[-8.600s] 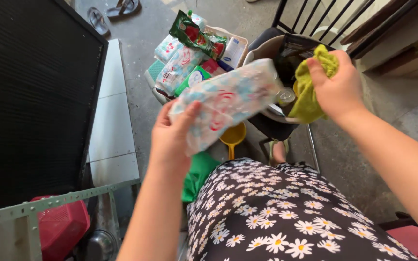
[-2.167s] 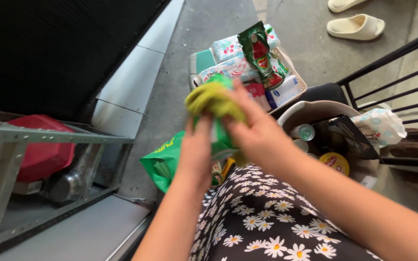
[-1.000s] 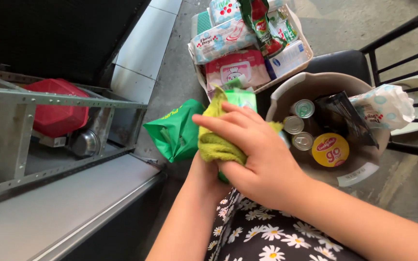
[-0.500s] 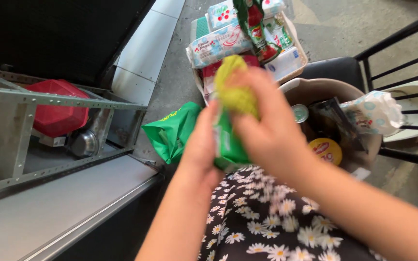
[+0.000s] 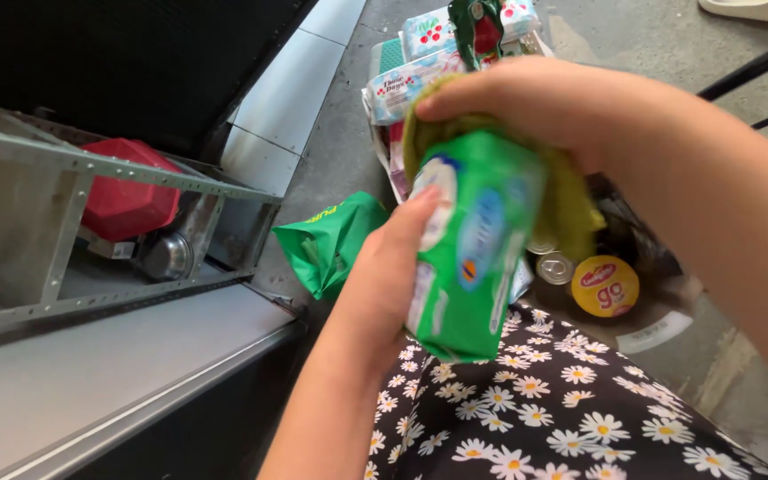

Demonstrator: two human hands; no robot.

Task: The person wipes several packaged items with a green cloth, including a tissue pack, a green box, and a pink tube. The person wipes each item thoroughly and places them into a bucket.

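Wiping a green soft pack (image 5: 471, 244): my left hand (image 5: 390, 271) gripped its side while my right hand (image 5: 540, 102) pressed a yellow-green cloth (image 5: 571, 200) over its top; firm support seemingly prevented slipping.

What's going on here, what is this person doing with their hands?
A seated person in a daisy-print dress holds a green soft packet in the left hand. The right hand presses a yellow-green cloth against the packet's top. Below are a box of similar packets, another green packet on the floor, and a basin with cans.
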